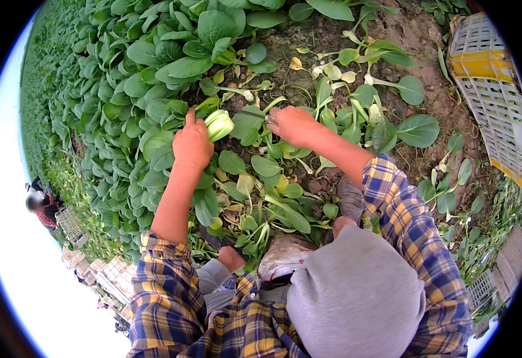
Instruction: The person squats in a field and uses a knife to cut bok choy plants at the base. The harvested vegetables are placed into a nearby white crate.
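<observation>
My left hand [193, 142] grips a head of bok choy [219, 125], its pale cut base facing right and its leaves partly hidden behind my fingers. My right hand [294, 124] is closed around the handle of a knife [253, 114]. The thin dark blade points left toward the base of the bok choy; whether it touches is hard to tell. Below both hands, loose bok choy leaves [265, 166] lie on the soil, some yellowed. Standing bok choy plants [149, 89] crowd densely just left of my left hand.
A white and yellow plastic crate [484, 85] stands at the right. Trimmed leaves and stems [370, 89] litter the bare soil [435, 80]. At far left a person [46, 210] is beside another crate [71, 227], with stacked crates [113, 277] lower down. A whitish sack [283, 259] lies between my feet.
</observation>
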`<action>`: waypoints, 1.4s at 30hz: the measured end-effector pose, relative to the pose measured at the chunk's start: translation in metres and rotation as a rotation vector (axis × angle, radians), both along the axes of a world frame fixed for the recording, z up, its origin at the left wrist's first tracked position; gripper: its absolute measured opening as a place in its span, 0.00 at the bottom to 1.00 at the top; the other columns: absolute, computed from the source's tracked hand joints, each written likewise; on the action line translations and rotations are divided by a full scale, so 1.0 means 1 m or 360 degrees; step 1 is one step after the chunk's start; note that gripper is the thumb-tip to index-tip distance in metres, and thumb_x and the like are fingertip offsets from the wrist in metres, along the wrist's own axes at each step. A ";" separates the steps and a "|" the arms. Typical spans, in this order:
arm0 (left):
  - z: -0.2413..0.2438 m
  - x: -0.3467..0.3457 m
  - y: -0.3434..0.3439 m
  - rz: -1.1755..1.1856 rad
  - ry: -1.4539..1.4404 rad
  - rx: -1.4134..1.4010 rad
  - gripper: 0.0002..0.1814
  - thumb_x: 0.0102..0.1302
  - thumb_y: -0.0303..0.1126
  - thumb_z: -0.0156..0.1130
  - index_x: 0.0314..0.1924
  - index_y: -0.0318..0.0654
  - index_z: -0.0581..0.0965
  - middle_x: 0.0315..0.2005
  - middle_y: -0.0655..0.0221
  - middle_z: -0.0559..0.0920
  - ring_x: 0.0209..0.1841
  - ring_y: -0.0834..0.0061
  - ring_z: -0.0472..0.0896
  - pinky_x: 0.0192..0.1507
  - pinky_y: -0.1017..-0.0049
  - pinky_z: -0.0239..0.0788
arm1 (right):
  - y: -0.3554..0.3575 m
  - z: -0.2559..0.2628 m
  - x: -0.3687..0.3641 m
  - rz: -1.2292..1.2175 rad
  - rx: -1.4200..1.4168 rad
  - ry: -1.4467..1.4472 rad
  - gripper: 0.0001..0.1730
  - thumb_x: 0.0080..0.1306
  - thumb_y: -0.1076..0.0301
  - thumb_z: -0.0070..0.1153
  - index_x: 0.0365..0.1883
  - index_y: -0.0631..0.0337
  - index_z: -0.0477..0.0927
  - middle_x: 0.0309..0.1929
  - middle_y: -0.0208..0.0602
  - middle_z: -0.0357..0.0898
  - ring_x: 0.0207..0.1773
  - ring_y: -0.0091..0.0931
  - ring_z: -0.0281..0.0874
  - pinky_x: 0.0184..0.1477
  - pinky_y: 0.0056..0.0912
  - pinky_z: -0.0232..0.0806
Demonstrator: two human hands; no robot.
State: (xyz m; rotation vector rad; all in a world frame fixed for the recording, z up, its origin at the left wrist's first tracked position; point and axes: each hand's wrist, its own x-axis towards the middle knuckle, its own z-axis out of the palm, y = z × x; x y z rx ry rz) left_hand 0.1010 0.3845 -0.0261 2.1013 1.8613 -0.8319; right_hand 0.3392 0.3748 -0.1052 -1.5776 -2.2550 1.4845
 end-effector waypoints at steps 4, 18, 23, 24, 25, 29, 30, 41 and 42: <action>-0.009 -0.004 -0.038 -0.0122 0.0008 0.0242 0.24 0.47 0.24 0.68 0.47 0.31 0.74 0.67 0.55 0.65 0.43 0.63 0.80 0.49 0.68 0.71 | 0.018 0.004 -0.017 -0.0180 0.0106 0.0121 0.18 0.69 0.56 0.52 0.40 0.65 0.76 0.32 0.49 0.81 0.39 0.48 0.80 0.41 0.49 0.73; -0.003 -0.018 -0.058 0.0155 -0.0304 0.0214 0.32 0.46 0.22 0.67 0.56 0.33 0.72 0.71 0.65 0.61 0.47 0.56 0.79 0.51 0.65 0.72 | 0.035 -0.019 -0.044 0.0263 -0.0124 -0.0157 0.18 0.70 0.58 0.50 0.41 0.67 0.80 0.41 0.52 0.82 0.44 0.46 0.81 0.49 0.46 0.73; 0.021 0.007 -0.094 -0.0030 -0.0701 0.0588 0.31 0.44 0.21 0.66 0.53 0.29 0.74 0.72 0.60 0.59 0.48 0.55 0.79 0.48 0.66 0.71 | -0.016 -0.003 -0.005 -0.0607 -0.0248 0.0522 0.23 0.72 0.51 0.49 0.45 0.67 0.73 0.42 0.49 0.83 0.24 0.33 0.78 0.28 0.36 0.71; 0.027 0.014 -0.102 -0.0021 -0.0772 0.0695 0.30 0.45 0.22 0.66 0.53 0.30 0.74 0.71 0.59 0.61 0.49 0.55 0.78 0.49 0.66 0.71 | -0.026 0.009 -0.003 -0.0854 -0.0510 0.0887 0.25 0.72 0.49 0.49 0.46 0.67 0.72 0.42 0.48 0.84 0.20 0.29 0.75 0.23 0.32 0.68; 0.030 0.027 -0.107 -0.0021 -0.0876 0.0802 0.29 0.47 0.23 0.67 0.53 0.31 0.74 0.71 0.58 0.62 0.49 0.55 0.78 0.49 0.66 0.71 | -0.037 0.017 0.002 -0.1119 -0.0756 0.1228 0.26 0.73 0.47 0.48 0.47 0.66 0.70 0.42 0.47 0.84 0.15 0.24 0.72 0.18 0.27 0.65; 0.045 0.064 -0.135 -0.0082 -0.1029 0.0870 0.27 0.54 0.35 0.70 0.51 0.27 0.76 0.66 0.43 0.67 0.48 0.55 0.81 0.48 0.70 0.72 | -0.065 0.054 -0.003 -0.1453 -0.1033 0.1959 0.29 0.75 0.43 0.40 0.51 0.64 0.68 0.51 0.49 0.81 0.12 0.13 0.58 0.13 0.17 0.54; 0.049 0.073 -0.134 -0.0191 -0.1081 0.0945 0.19 0.55 0.25 0.62 0.47 0.24 0.78 0.63 0.40 0.69 0.40 0.62 0.83 0.37 0.73 0.70 | -0.064 0.062 -0.001 -0.1439 -0.0982 0.2210 0.26 0.76 0.45 0.40 0.50 0.63 0.68 0.54 0.50 0.79 0.13 0.13 0.55 0.13 0.15 0.53; 0.080 0.088 -0.110 0.0782 -0.2253 0.0177 0.47 0.53 0.24 0.68 0.73 0.37 0.58 0.75 0.50 0.45 0.73 0.62 0.60 0.69 0.66 0.56 | -0.060 0.097 0.020 -0.1205 -0.0480 0.1691 0.17 0.72 0.63 0.52 0.54 0.63 0.69 0.39 0.34 0.84 0.14 0.14 0.65 0.16 0.19 0.59; 0.079 0.086 -0.105 0.0971 -0.2332 -0.0024 0.48 0.54 0.24 0.68 0.74 0.37 0.54 0.72 0.55 0.52 0.68 0.67 0.63 0.67 0.68 0.59 | -0.067 0.099 0.013 -0.1209 -0.0553 0.1732 0.17 0.73 0.63 0.51 0.54 0.63 0.68 0.34 0.31 0.82 0.14 0.14 0.65 0.16 0.19 0.60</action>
